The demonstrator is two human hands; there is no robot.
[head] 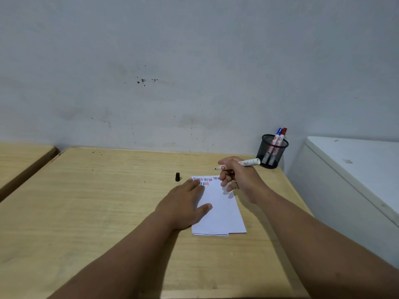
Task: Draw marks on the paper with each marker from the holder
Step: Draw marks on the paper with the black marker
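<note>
White paper [222, 212] lies on the wooden table [108, 201], with rows of short red, blue and black marks along its far edge. My left hand [183, 203] lies flat on the paper's left side, fingers spread. My right hand [237, 175] holds an uncapped black marker [248, 163] lifted above the paper's far right corner, tip pointing left. The marker's black cap [177, 177] stands on the table left of the paper. A black mesh holder [272, 154] at the back right contains a blue marker [278, 134] and a red marker [283, 135].
A grey wall runs along the table's far edge. A white cabinet [356, 169] stands right of the table, close to the holder. A second wooden table [21, 160] sits to the left across a narrow gap.
</note>
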